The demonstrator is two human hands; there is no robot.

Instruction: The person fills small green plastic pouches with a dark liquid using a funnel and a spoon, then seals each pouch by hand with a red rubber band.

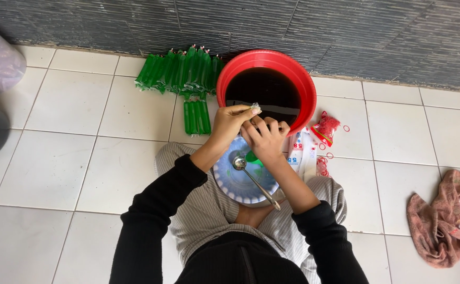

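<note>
Over the blue plate (230, 184), both hands meet at a small clear bag.

Left hand (229, 122) pinches the bag's top (255, 109); right hand (265, 138) is clenched around its green-filled lower part (253, 157). Metal spoon (255, 181) rests on the plate. Red basin (265, 87) of dark liquid sits just beyond; filled green packets (183, 73) lie left of the basin.

Glossy red plastic is shining on the bucket (309, 89); clear shiny film is wrapping the green filled packets (180, 71). A polished metal spoon (254, 180) is gleaming on a smooth blue plastic plate (230, 181). White glazed floor tiles (72, 105) are reflecting softly, while a matt, crumpled pink rag (440, 221) is lying limp beside thin red rubber bands (327, 126).
</note>
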